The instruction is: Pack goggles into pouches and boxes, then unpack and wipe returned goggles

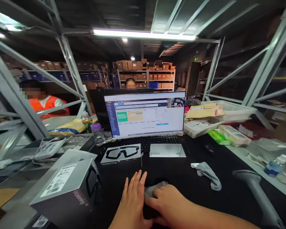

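My left hand [132,198] lies flat on the black desk mat [181,173], fingers stretched out and together, touching the left edge of a small grey cloth [152,188]. My right hand [168,202] rests on top of that cloth with its fingers curled over it, and something dark lies under the hands. A second grey cloth [208,175] lies crumpled to the right. Ahead are a black goggle box [121,153] and a shallow silver tray [167,150].
A monitor [146,114] and keyboard [152,141] stand ahead. A grey goggle box [69,187] sits at the near left, a scanner handle [259,194] at the right, a white basket of parcels [219,117] behind. A person in an orange vest [46,103] works at the far left.
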`<state>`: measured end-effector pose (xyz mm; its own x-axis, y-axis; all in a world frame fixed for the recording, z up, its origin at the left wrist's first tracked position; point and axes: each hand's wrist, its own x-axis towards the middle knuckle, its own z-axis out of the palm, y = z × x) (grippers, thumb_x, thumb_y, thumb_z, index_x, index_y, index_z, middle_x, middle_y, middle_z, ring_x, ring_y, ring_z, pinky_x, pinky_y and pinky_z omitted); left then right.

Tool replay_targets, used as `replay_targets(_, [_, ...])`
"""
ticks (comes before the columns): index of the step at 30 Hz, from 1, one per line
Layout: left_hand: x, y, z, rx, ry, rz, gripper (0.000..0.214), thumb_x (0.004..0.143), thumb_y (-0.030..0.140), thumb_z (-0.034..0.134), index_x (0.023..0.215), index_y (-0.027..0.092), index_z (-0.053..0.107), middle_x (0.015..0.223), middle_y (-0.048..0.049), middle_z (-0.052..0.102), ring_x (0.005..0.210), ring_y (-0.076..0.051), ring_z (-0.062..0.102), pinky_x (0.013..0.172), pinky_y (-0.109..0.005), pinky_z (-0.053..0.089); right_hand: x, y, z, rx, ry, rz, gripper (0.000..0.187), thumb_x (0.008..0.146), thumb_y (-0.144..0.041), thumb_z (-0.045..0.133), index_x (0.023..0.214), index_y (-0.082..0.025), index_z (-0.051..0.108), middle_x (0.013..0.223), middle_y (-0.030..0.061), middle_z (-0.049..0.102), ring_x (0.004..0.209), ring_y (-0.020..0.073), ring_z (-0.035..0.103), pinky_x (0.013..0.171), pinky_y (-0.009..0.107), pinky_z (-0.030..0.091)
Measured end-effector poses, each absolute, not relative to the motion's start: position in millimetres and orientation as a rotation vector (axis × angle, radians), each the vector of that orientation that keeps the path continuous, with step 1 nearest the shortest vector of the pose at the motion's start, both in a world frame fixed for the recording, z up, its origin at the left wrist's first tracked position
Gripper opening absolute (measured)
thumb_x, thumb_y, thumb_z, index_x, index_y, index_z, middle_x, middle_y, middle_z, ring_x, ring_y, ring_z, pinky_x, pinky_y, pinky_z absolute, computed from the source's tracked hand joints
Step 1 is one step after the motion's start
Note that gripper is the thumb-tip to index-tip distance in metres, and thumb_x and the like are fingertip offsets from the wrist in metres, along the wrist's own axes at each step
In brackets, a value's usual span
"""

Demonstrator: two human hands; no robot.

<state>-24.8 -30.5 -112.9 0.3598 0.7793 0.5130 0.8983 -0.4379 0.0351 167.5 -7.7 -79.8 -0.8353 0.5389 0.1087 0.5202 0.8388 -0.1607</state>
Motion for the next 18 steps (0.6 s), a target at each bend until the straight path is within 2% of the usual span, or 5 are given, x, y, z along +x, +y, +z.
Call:
replay_targets(3, [-30.6, -23.9, -118.7, -2.41, -1.67, -0.676, 0.107, 0.053, 0.017, 0.065, 0.152, 0.017, 0.027, 0.142, -0.0173, 0.053, 0.135, -0.037, 0.047, 0.114, -0.061, 0.036, 179.3, 0.7, -70.0, -0.738, -2.705, 0.281, 0.057, 0.079, -0.042, 0.076, 0.131, -0.024, 0.06, 0.099, 0.0064, 0.07, 0.089, 0.0241, 0.066, 0.084, 0.036, 0.051])
replay_targets(6, [-37.9, -21.3, -121.2, -2.441, -1.753, -0.793, 0.092, 0.057, 0.019, 0.068, 0.145, 0.017, 0.042, 0.133, -0.0162, 0.055, 0.128, -0.035, 0.053, 0.108, -0.053, 0.047, 212.5, 11.3, -66.6, -0.768, -2.359, 0.381, 0.061, 0.076, -0.037, 0.08, 0.132, -0.026, 0.059, 0.119, 0.0081, 0.064, 0.11, 0.0241, 0.061, 0.097, 0.037, 0.047])
replay_targets(9, [-46.2, -19.8, -116.2, -2.496, -1.753, -0.907, 0.077, 0.056, 0.018, 0.07, 0.132, 0.018, 0.055, 0.129, -0.0149, 0.055, 0.124, -0.033, 0.056, 0.105, -0.05, 0.05, 242.4, 21.5, -76.1, -0.794, -2.241, 0.518, 0.097, 0.064, -0.045, 0.087, 0.148, -0.025, 0.042, 0.148, 0.0145, 0.044, 0.136, 0.0309, 0.043, 0.113, 0.046, 0.036])
replay_targets(12, [-50.9, -17.7, -108.7, -2.616, -1.722, -0.934, 0.069, 0.055, 0.02, 0.076, 0.122, 0.02, 0.062, 0.125, -0.0134, 0.058, 0.119, -0.032, 0.06, 0.103, -0.049, 0.052, 248.7, 25.4, -93.0, -0.774, -2.326, 0.666, 0.131, 0.051, -0.053, 0.091, 0.157, -0.021, 0.02, 0.159, 0.0187, 0.027, 0.146, 0.0358, 0.029, 0.119, 0.05, 0.027])
replay_targets(18, [-38.1, -19.7, -108.2, -2.63, -1.727, -0.954, 0.075, 0.051, 0.013, 0.073, 0.125, 0.023, 0.063, 0.125, -0.012, 0.057, 0.119, -0.032, 0.058, 0.103, -0.048, 0.052, 232.7, 11.4, -102.9, -0.844, -2.441, 0.645, 0.131, 0.047, -0.037, 0.09, 0.158, -0.023, 0.021, 0.157, 0.016, 0.031, 0.142, 0.0377, 0.033, 0.118, 0.051, 0.028])
